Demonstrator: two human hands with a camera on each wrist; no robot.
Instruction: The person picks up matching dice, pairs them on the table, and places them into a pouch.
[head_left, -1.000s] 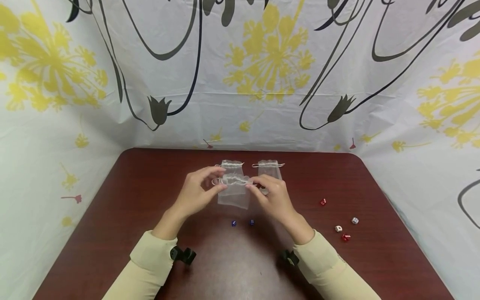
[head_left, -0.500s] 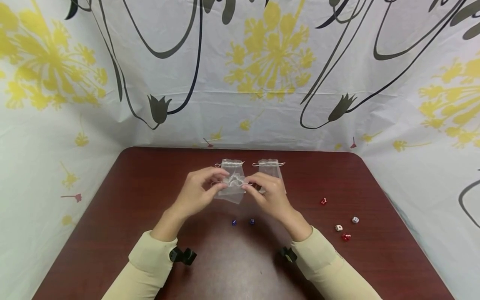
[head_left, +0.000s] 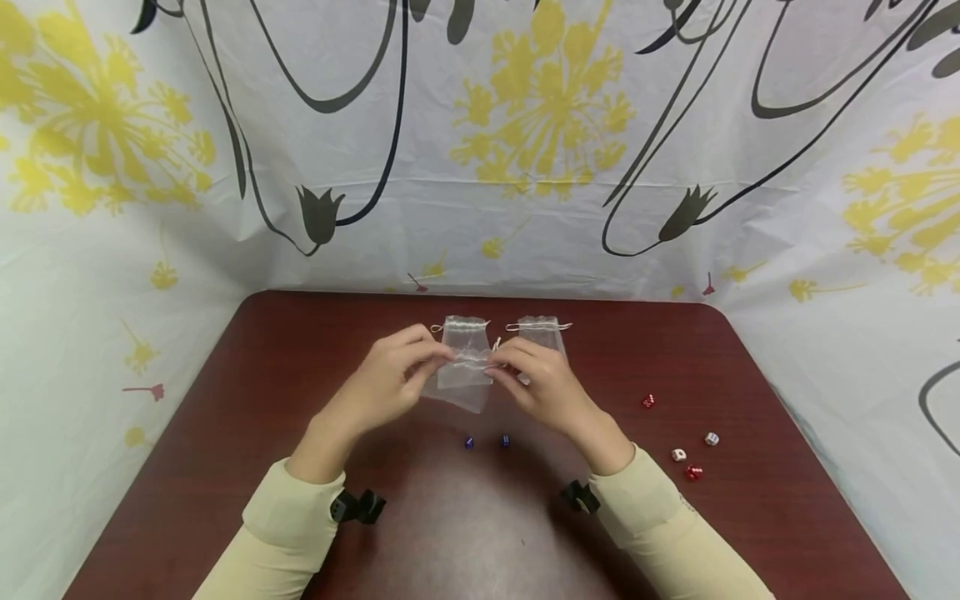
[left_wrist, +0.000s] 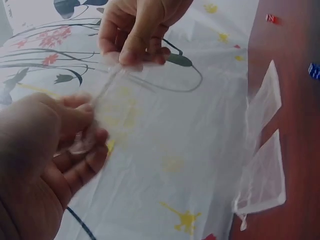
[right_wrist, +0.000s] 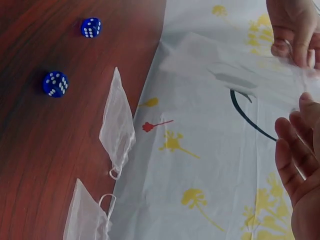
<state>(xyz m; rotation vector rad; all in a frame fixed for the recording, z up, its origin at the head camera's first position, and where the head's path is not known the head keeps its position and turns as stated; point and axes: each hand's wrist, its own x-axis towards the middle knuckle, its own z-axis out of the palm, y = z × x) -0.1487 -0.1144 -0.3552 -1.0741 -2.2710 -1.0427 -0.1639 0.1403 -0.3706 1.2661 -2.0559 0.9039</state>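
Note:
A sheer white drawstring pouch [head_left: 457,398] hangs between my two hands, held above the table near its back. My left hand [head_left: 390,375] pinches the left side of its gathered top between thumb and fingers. On the other side, my right hand [head_left: 536,377] pinches the right end by the drawstring. In the left wrist view the held pouch is see-through and blurred. Behind it lie two similar pouches on the table, one [head_left: 467,332] straight back and one [head_left: 546,333] to the right, partly hidden by my right hand.
Two blue dice, one [head_left: 469,442] left and one [head_left: 506,440] right, lie nearer me on the dark red table [head_left: 300,333]. Off to the right are two red dice [head_left: 693,472] and two white dice [head_left: 678,455]. A patterned cloth [head_left: 375,258] hangs behind the table.
The pouch's top was bunched half a second ago and now looks straighter between the hands. My left fingers have closed together onto its edge. The dice and other pouches stay put.

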